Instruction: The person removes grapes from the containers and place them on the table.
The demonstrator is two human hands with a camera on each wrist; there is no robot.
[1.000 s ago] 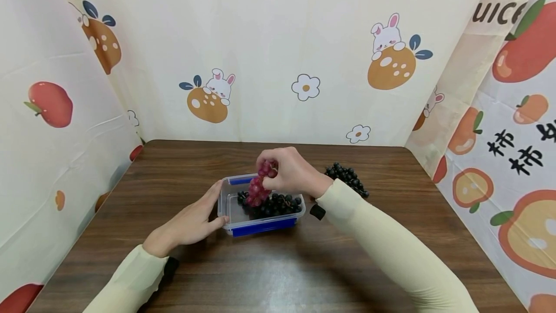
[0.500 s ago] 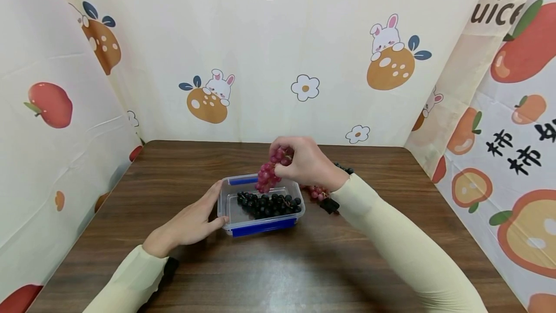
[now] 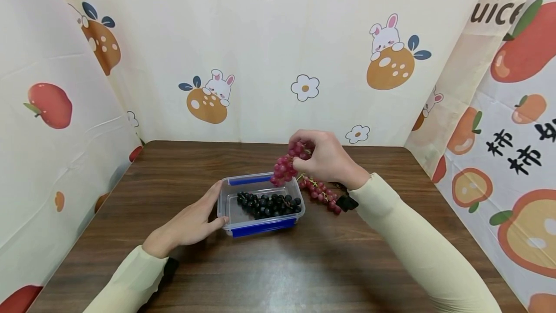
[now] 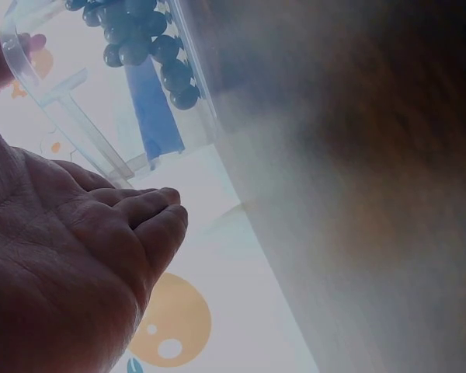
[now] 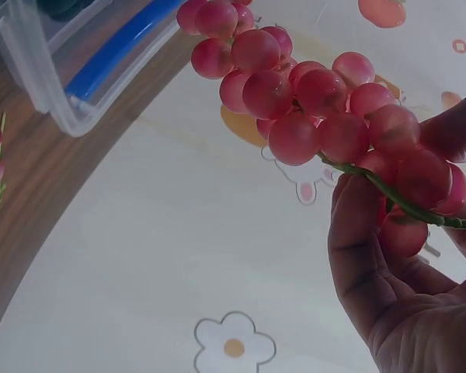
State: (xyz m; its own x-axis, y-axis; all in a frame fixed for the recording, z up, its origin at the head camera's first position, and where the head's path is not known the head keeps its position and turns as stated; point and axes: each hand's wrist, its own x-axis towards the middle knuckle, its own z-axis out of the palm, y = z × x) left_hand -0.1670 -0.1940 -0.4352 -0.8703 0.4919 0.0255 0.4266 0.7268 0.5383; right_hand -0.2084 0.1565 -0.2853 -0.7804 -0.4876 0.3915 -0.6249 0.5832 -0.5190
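Note:
A clear plastic box (image 3: 230,209) with blue clips stands mid-table, and a bunch of black grapes (image 3: 269,206) lies inside it. My left hand (image 3: 191,221) rests against the box's left end with straight fingers; the left wrist view shows that palm (image 4: 70,249) beside the box wall. Above the box's far right corner, my right hand (image 3: 327,158) holds a bunch of red grapes (image 3: 284,167) between thumb and fingers. In the right wrist view, the fingers (image 5: 357,249) pinch the bunch near its green stem (image 5: 396,198), and the grapes hang in the air.
Another bunch of red grapes (image 3: 319,191) lies on the brown table (image 3: 278,274) just right of the box. Something dark, mostly hidden, shows behind my right wrist. A fruit-printed cloth (image 3: 260,52) hangs behind the table and along both sides.
My right hand has lifted the red grapes up out of the box and moved right, uncovering the red bunch on the table and covering the black grapes behind. My left hand has stayed put.

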